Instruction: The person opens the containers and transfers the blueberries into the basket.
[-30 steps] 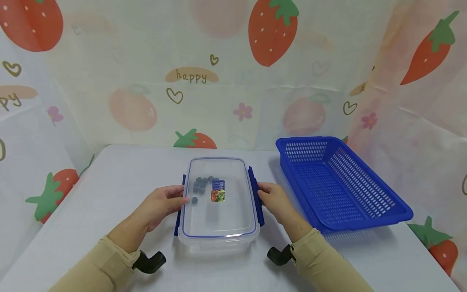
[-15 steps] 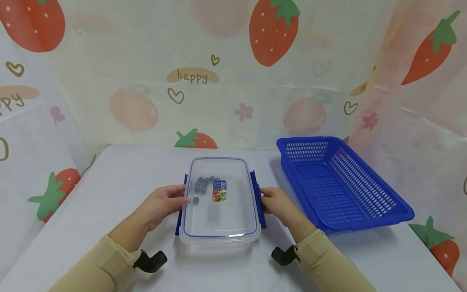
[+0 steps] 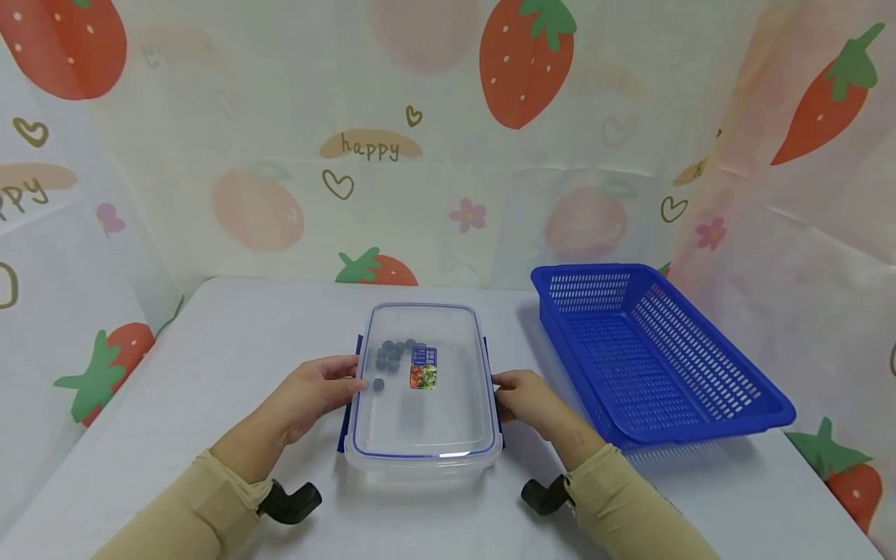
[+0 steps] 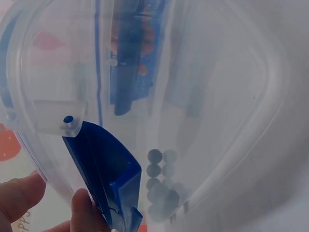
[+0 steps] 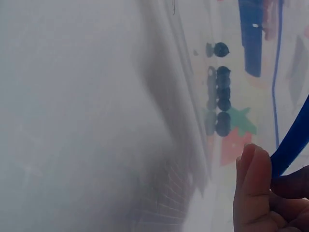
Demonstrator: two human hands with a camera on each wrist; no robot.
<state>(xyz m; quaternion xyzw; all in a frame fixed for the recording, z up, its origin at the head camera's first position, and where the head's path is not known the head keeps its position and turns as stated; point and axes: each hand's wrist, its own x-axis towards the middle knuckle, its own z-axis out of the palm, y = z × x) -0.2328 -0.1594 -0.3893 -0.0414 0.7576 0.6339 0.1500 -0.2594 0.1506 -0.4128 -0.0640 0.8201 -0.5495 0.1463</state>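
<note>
Clearly, "happy" backdrop (image 3: 420,175) behind box (image 3: 420,416); L hand (image 3: 308,400) touches box's L edge, grip unclear; R wrist cam shows R hand (image 3: 528,400) pinching box's latch (image 5: 292,145).

Looks through a clear container (image 4: 217,92); shows dark, round balls (image 4: 159,193) clustered by six o'clock, a blue latch (image 4: 107,166) slanting at seven, the left hand (image 4: 80,212) beside it toward eight, and a blurred blue strip (image 4: 127,63) at eleven.
</note>
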